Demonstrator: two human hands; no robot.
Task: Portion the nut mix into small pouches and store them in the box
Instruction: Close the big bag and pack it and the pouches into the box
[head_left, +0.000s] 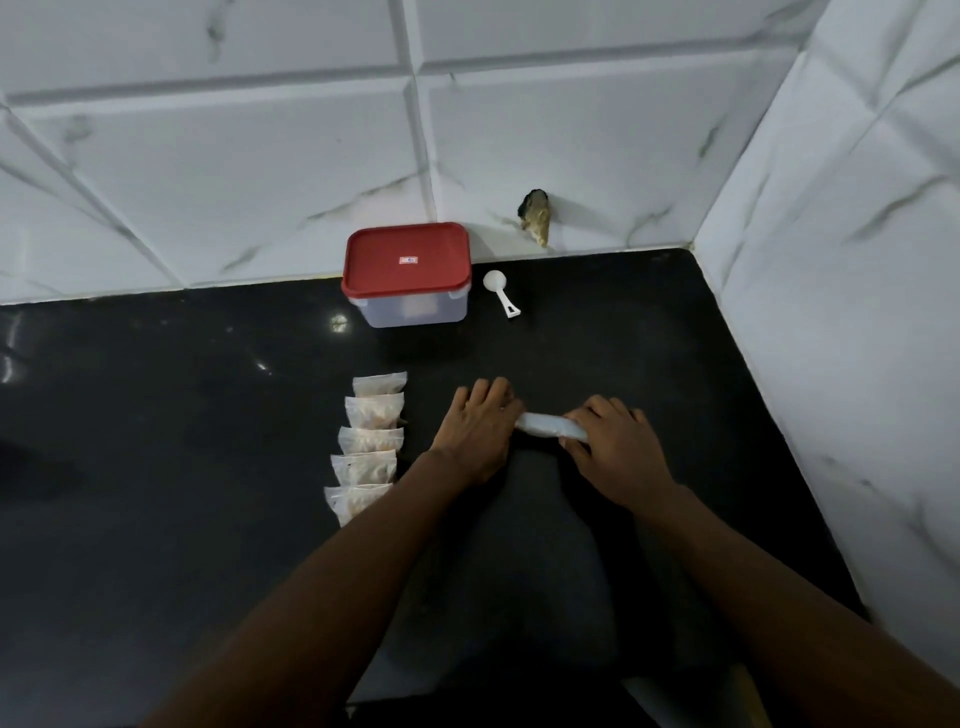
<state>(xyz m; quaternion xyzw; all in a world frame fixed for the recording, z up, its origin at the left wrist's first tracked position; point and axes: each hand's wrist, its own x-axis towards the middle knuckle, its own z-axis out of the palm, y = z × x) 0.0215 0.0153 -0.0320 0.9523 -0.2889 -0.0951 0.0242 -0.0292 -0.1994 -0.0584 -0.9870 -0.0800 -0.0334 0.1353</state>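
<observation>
A rolled-up translucent white plastic bag (543, 425) lies crosswise on a glossy black stone countertop (208, 415), held between a person's 2 bare hands. The right hand (618, 452) grips the roll's right end, fingers curled over the top and thumb tucked beneath. The left hand (475, 431) lies palm down over the roll's left end, fingers fairly straight and pointing toward the wall; its thumb is hidden, so whether it pinches the bag cannot be told. What the roll contains cannot be made out.

Just left of the left hand, 5 small clear plastic pouches filled with pale brown nut mix (370, 440) sit in an overlapping column running away from the person, the nearest one partly hidden by the left forearm.

At the back of the counter, near the wall, stands a rectangular clear plastic box (415, 313) with its red lid (408, 260) on. A white plastic measuring scoop (500, 296) lies just right of the box. White marble-patterned wall tiles (260, 156) enclose the corner, and a dark, ragged hole (535, 215) breaks the back wall above the scoop.
</observation>
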